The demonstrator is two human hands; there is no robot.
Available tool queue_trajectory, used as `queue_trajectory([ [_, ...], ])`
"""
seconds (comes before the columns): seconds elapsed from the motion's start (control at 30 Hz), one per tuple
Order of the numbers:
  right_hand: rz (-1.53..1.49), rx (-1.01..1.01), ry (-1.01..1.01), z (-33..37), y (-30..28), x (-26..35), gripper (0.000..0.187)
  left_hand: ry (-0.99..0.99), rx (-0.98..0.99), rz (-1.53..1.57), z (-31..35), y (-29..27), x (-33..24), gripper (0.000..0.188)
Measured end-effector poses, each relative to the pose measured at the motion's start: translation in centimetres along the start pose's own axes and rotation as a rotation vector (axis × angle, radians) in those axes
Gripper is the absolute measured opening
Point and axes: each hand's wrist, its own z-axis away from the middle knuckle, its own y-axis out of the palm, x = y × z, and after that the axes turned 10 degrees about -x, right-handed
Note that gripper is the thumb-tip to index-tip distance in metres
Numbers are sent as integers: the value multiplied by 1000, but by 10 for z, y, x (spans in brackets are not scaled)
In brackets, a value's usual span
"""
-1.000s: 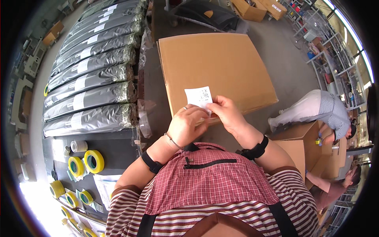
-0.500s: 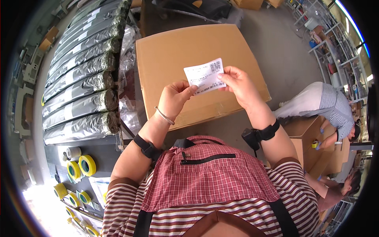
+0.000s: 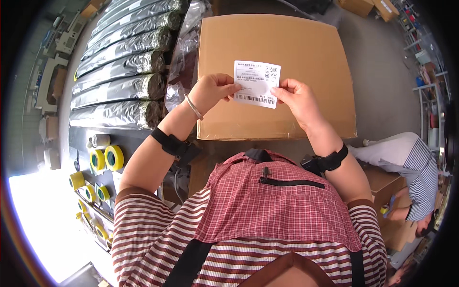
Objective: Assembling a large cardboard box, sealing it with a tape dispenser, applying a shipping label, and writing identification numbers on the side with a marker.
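A white printed label point(image 3: 256, 86) with a square code and a barcode is stretched flat between my two hands. My left hand point(image 3: 216, 91) pinches its left edge with thumb and forefinger. At the right edge, my right hand point(image 3: 295, 98) grips it the same way, thumb on top. Beneath lies a large brown cardboard box point(image 3: 277, 40), its flat top facing up. The label is over the near half of that top; whether it touches the cardboard I cannot tell.
Black plastic-wrapped rolls point(image 3: 119, 91) are stacked to the left, with clear plastic point(image 3: 184, 57) beside them. Yellow tape rolls point(image 3: 114, 158) stand on a dark table point(image 3: 129, 136). On the right, a person point(image 3: 416, 167) bends over an open carton point(image 3: 382, 179); shelving point(image 3: 425, 95) stands beyond.
My view has turned, so the box and rolls appear shifted. The label, tilted before, is now straighter and held by its side edges. Both hands have kept hold of it.
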Motion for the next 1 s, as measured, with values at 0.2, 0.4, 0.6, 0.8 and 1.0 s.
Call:
queue_trajectory([
  [0.2, 126, -16, 97, -19, -26, -10, 16, -98, -43, 95, -10, 35, 10, 22],
  [0.4, 418, -64, 149, -9, -51, -57, 18, -240, 19, 4, -23, 85, 63, 23],
  [0.6, 391, -85, 226, -3, -60, -97, 21, -354, 60, -61, -17, 96, 63, 23],
  [0.8, 475, -126, 184, -13, -61, -85, 22, -248, -10, -152, -20, 100, 58, 34],
  [1.0, 624, -140, 91, -26, -67, -101, 26, -157, -93, -186, -25, 108, 56, 64],
])
